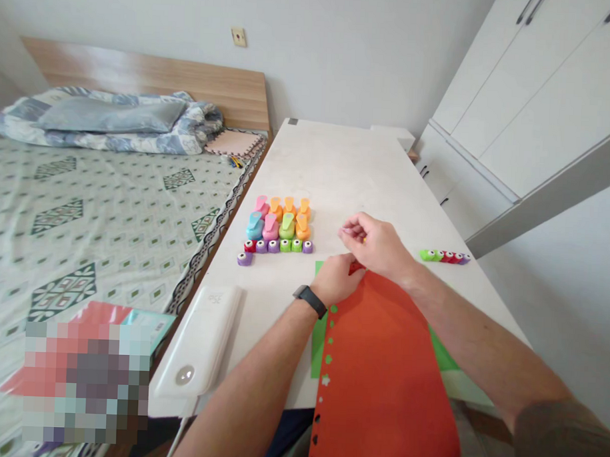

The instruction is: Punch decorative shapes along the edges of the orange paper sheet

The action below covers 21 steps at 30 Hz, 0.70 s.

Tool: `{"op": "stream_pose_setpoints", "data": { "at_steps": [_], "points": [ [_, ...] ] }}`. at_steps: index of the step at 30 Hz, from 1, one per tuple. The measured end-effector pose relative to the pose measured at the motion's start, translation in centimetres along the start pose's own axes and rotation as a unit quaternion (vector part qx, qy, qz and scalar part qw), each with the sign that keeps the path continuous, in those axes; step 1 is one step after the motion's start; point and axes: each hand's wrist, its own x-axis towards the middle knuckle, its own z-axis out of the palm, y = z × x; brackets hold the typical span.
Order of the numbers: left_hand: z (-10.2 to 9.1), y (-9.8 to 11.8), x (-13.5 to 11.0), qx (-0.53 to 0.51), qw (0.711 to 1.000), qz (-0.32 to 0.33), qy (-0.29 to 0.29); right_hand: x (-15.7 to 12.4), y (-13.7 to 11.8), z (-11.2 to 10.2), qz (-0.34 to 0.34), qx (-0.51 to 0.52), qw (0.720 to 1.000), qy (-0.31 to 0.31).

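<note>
A large orange-red paper sheet [385, 364] stretches toward me and hangs past the table's front edge. Punched shapes, some like stars and flowers, run along its left side. My left hand [336, 277], with a black band on the wrist, grips the far edge of this sheet. Just above it, my right hand [377, 244] is closed with its fingertips pinched together. A tiny yellow spot shows under its fingers; what they hold, if anything, I cannot make out. Green paper [318, 352] lies beneath the orange-red sheet and shows at both sides.
Colourful lever paper punches [286, 226] stand in rows left of my hands, with small punches [273, 247] in front. More small punches [444, 257] line up at the right. A white power bank-like device [201, 338] lies at the table's left edge, beside the bed [120, 209].
</note>
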Motion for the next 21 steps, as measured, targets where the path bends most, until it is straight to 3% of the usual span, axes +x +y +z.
{"op": "stream_pose_setpoints", "data": {
  "at_steps": [6, 11, 15, 21],
  "points": [
    [-0.5, 0.6, -0.2, 0.033, 0.999, 0.012, -0.012, -3.1, 10.7, -7.3, 0.137, -0.125, 0.980, 0.067],
    [-0.5, 0.6, 0.0, 0.028, 1.000, 0.005, -0.013, -5.5, 16.9, -11.7, 0.119, -0.258, 0.959, -0.006],
    [-0.5, 0.6, 0.0, 0.019, 1.000, -0.006, -0.012, -6.6, 18.7, -12.2, 0.109, -0.327, 0.936, -0.074],
    [-0.5, 0.4, 0.1, 0.012, 1.000, -0.017, -0.015, -7.1, 19.4, -11.0, 0.102, -0.319, 0.940, -0.064]
  ]
}}
